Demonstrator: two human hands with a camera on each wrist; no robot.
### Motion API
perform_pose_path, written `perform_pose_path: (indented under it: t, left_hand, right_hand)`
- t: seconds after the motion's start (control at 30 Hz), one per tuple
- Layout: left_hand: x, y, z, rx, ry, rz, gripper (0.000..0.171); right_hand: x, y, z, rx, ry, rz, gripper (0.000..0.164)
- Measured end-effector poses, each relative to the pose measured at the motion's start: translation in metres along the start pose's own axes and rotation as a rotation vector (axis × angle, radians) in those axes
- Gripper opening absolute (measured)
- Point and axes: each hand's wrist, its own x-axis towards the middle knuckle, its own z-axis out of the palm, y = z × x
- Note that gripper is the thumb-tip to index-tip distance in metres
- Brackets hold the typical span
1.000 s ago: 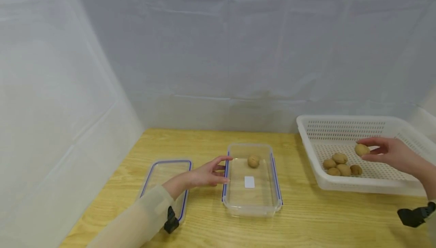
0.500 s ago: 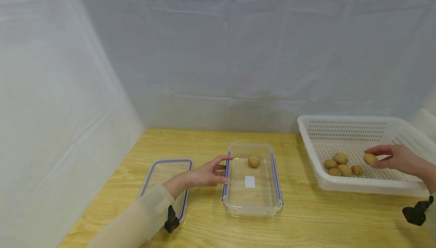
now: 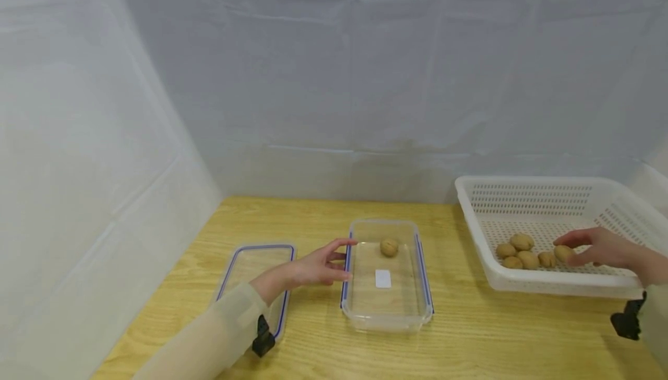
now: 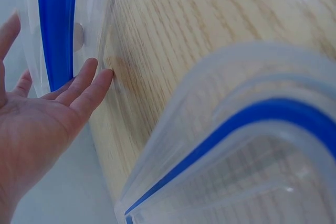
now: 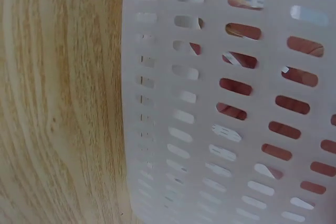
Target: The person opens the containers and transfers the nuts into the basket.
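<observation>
A clear plastic food box (image 3: 360,310) with blue side clips stands mid-table, with one walnut (image 3: 388,247) and a white label inside. My left hand (image 3: 315,267) touches its left side with spread, fairly straight fingers; the left wrist view shows fingers (image 4: 84,85) beside a blue clip (image 4: 56,30). My right hand (image 3: 607,248) reaches into a white perforated basket (image 3: 522,281) and pinches a walnut (image 3: 563,253) between finger and thumb, low beside several other walnuts (image 3: 522,242). From the right wrist, the basket wall (image 5: 205,98) mostly hides that hand.
Left of the box, under my left forearm, lies a clear lid (image 3: 261,252) with a blue seal. The wooden table (image 3: 391,357) meets white sheeting (image 3: 334,171) behind and on the left. The basket occupies the table's right side.
My right hand has lowered the pinched walnut toward the basket's floor, moving first right, then slightly back left beside the other walnuts. My left hand and the box stay in place.
</observation>
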Motion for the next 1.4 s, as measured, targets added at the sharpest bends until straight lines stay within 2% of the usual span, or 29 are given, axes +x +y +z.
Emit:
perform_pose_path:
  t: [0.37, 0.5, 0.6, 0.7, 0.87, 1.0, 1.4]
  left_hand:
    - [0.002, -0.001, 0.000, -0.009, 0.011, -0.005, 0.072]
    - [0.001, -0.003, 0.001, -0.014, 0.006, 0.006, 0.073]
    - [0.001, -0.004, 0.001, -0.012, 0.007, 0.012, 0.073]
    - [0.002, -0.006, 0.000, -0.007, 0.009, 0.012, 0.073]
    - [0.002, -0.006, 0.000, -0.010, 0.006, 0.014, 0.072]
    - [0.003, -0.006, 0.000, -0.010, 0.006, 0.014, 0.072]
    - [0.003, -0.006, -0.001, -0.005, 0.008, 0.008, 0.073]
  right_hand:
    - [0.003, 0.003, 0.000, 0.019, -0.011, 0.004, 0.050]
    - [0.002, 0.002, 0.003, 0.011, 0.047, -0.053, 0.047]
    - [0.001, -0.003, 0.004, 0.013, 0.121, -0.136, 0.044]
    - [0.001, -0.016, 0.001, 0.015, 0.173, -0.186, 0.043]
    - [0.001, -0.045, -0.005, 0.071, 0.206, -0.259, 0.038]
    - [0.002, -0.065, -0.008, 0.065, 0.235, -0.340, 0.035]
    - [0.014, -0.142, -0.001, 0.026, 0.176, -0.374, 0.037]
